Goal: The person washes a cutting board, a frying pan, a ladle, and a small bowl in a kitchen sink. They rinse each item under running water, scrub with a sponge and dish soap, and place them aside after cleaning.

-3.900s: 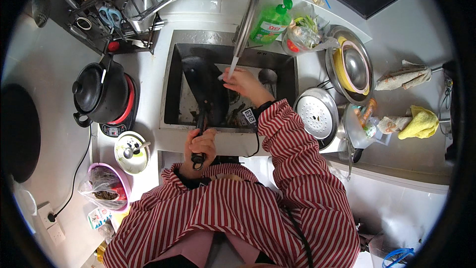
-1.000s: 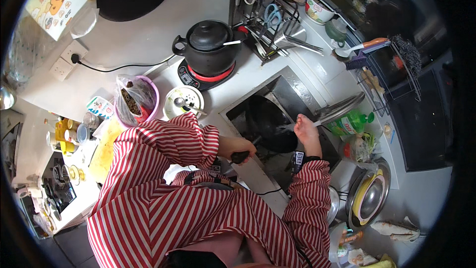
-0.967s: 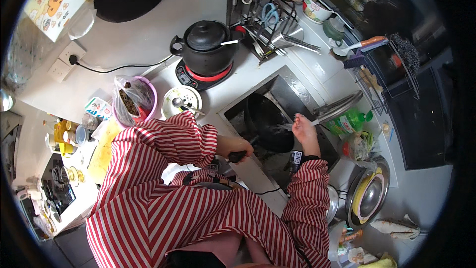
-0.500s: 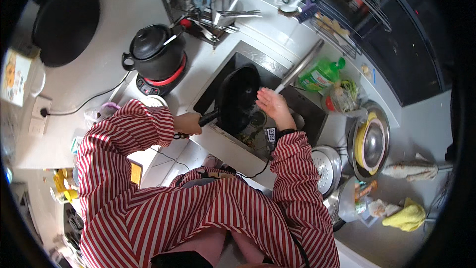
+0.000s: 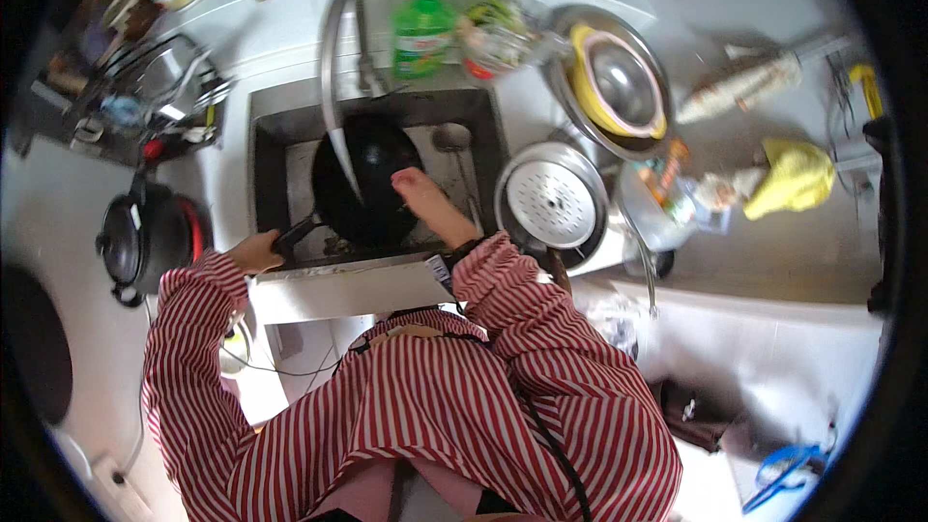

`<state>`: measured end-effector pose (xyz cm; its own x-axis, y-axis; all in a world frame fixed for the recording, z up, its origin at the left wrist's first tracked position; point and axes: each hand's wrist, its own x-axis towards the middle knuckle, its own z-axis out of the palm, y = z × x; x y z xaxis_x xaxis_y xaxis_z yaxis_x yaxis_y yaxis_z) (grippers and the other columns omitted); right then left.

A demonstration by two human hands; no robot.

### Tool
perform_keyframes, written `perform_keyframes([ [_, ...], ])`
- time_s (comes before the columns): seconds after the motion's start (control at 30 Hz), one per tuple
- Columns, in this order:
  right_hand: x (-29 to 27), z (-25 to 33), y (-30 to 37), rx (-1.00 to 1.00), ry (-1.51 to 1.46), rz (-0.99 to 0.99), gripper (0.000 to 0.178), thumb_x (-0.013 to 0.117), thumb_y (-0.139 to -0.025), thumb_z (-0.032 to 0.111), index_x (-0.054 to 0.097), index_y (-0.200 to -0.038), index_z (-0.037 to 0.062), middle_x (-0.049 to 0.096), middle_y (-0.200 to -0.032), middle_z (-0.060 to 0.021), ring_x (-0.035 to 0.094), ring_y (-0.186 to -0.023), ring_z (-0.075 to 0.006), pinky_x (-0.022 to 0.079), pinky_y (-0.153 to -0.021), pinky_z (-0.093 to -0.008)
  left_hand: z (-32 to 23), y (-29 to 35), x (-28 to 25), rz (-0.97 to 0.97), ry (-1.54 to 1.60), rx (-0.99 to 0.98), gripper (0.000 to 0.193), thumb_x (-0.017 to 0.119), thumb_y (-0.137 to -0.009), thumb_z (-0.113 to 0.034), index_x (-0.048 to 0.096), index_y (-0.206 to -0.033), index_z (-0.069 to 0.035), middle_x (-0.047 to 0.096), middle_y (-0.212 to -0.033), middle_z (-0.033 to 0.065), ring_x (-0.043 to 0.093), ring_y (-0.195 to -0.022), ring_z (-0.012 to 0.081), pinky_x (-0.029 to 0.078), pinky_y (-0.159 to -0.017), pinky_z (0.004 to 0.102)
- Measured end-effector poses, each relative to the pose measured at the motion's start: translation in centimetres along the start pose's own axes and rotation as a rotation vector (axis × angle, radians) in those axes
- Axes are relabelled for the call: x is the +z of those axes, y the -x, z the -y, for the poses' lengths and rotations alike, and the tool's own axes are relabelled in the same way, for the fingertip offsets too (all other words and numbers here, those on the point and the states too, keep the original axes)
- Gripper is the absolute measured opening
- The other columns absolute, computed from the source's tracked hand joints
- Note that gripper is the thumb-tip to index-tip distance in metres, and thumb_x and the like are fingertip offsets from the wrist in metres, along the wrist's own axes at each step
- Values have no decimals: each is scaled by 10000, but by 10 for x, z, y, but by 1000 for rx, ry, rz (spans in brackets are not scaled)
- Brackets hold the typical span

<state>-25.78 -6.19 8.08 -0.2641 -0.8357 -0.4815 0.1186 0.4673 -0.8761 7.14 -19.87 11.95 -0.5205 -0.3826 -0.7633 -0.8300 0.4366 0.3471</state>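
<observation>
The black pan (image 5: pixel 372 179) is being held over the sink (image 5: pixel 266 135), its handle clamped by the left hand (image 5: pixel 253 253). The right hand (image 5: pixel 418 195) is being pressed open-fingered inside it. Probably heavy, stiff and wet-slippery, it is best gripped by the handle.

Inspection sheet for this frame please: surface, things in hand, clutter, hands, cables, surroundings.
Surface: pale counter around a steel sink.
Things in hand: black pan tilted in the sink under the curved tap.
Clutter: green bottle behind the sink; perforated lid and nested bowls to its right; yellow cloth; black pot on the left; utensil rack.
Hands: left hand has its grip on the pan handle; right hand rests inside the pan, whether it holds anything cannot be told.
Cables: thin cable below the counter edge, left of the body.
Surroundings: floor at lower right with a blue item, blurred.
</observation>
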Motion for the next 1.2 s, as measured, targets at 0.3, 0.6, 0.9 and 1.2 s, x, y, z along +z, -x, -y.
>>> perform_keyframes([
  [0.3, -35, -8, 79, -505, 963, -370, 392, 567, -837, 240, 509, -1164, 30, 500, -1187, -192, 450, -1133, -374, 351, -952, -481, 39, -57, 37, -389, -459, -139, 293, 644, -747, -122, 523, -992, -17, 604, -847, 228, 583, -865, 412, 492, -762, 464],
  [0.6, -108, 210, 62, -796, 967, -194, 287, 509, -891, 230, 551, -1099, 37, 603, -1029, -168, 571, -976, -319, 441, -852, -370, 26, -61, 56, -654, -537, -259, 264, 620, -783, -126, 597, -1042, -81, 509, -1082, 106, 507, -1029, 280, 469, -813, 425],
  [0.9, -68, 362, -129, -895, 1263, -355, 347, 386, -908, 343, 545, -1141, 140, 586, -1134, -174, 543, -1032, -368, 358, -931, -517, -52, 3, 71, -1028, 17, -111, 430, 687, -744, -180, 565, -1123, -20, 486, -1129, 186, 485, -1038, 352, 406, -881, 447],
  [1.2, -90, 363, -268, -1014, 1437, 73, 495, 327, -928, 491, 498, -1289, 198, 543, -1222, -184, 555, -1043, -391, 421, -872, -456, -78, 46, 142, -1130, 421, -139, 334, 623, -794, -161, 571, -1095, -24, 524, -1080, 201, 501, -1018, 370, 423, -892, 428],
])
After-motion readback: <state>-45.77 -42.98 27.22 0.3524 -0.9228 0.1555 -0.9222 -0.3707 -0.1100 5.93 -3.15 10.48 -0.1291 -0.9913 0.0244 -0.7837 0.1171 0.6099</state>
